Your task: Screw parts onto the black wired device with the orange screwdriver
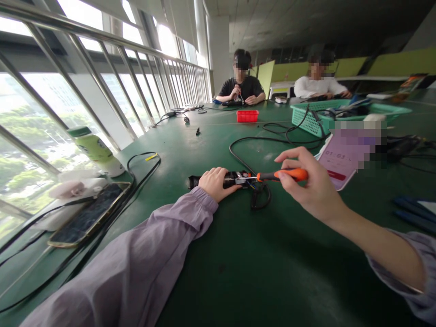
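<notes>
Broad dark green bench (218,281): stretches from the foreground far into the room.
Shiny metal railing (95,37): runs along the left side of the bench.
Person in a black top (250,88): sits at the far end.
Person in a white top (308,86): sits farther to the right.
Teal perforated plastic basket (306,120): stands on the right of the bench, loaded.
Black cylindrical device (232,178): lies on its side on the bench at mid-view, its right end opened up.
Green-lidded, pale-based bottle (97,150): stands at the left edge, near the railing.
Orange-and-black screwdriver (272,176): points left, shaft at the device's opened end; whether the tip touches cannot be told.
Left hand (214,184): palm down, its grip clamped over the device's body.
Right hand (315,188): its grip is clamped on the screwdriver handle, between thumb and fingers.
Small red plastic basket (247,116): sits well beyond the device.
Thin coloured wires (252,185): show at the device's opened end.
</notes>
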The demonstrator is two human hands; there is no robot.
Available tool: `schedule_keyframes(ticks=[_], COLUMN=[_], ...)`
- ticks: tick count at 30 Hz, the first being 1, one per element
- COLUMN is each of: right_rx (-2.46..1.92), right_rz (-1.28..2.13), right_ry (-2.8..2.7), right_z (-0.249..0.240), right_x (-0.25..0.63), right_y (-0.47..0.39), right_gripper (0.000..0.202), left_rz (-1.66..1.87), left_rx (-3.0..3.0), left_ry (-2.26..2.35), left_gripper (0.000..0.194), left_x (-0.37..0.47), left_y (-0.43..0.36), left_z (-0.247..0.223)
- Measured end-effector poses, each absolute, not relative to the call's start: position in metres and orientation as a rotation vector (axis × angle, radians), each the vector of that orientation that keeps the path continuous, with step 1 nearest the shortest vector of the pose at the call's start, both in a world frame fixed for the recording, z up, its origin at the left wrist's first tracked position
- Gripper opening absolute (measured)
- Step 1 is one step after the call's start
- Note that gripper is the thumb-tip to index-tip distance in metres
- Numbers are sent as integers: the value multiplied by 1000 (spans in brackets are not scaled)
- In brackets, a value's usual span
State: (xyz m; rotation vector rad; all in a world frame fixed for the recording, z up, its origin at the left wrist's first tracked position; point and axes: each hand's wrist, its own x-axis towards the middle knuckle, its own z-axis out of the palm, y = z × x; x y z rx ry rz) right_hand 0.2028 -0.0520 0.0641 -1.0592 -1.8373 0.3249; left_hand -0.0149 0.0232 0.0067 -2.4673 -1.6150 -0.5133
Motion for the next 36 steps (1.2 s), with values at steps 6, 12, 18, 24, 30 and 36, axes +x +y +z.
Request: schedule_keyframes(ticks=[6, 12, 18, 24, 30, 36], right_rx=[-1270, -1352, -1360, -1523, -1474, -1667], right_rz=[167, 29, 135, 75, 62, 116], right_ry=[-1998, -2022, -2194, -2266, -2338, -2321], right_z=[105, 122, 142, 153, 155, 155], right_x=[191, 174, 170, 160, 163, 172], right_y=[-3, 51, 76, 82, 97, 87], right_gripper=[4, 32, 17, 33, 19, 15], left_rz=[-475, -483, -483, -528, -521, -554], left_rx=[-2485, -2462, -2488, -2569, -2578, -2547], left_ry=[-1599, -1598, -1619, -1542, -1558, -1470], left_gripper=[50, 50, 50, 52, 53, 64], left_x=[-13, -16, -19, -20, -17, -20], left_y=[63, 99, 111, 122, 126, 126], left_z=[8, 7, 8, 7, 9, 3])
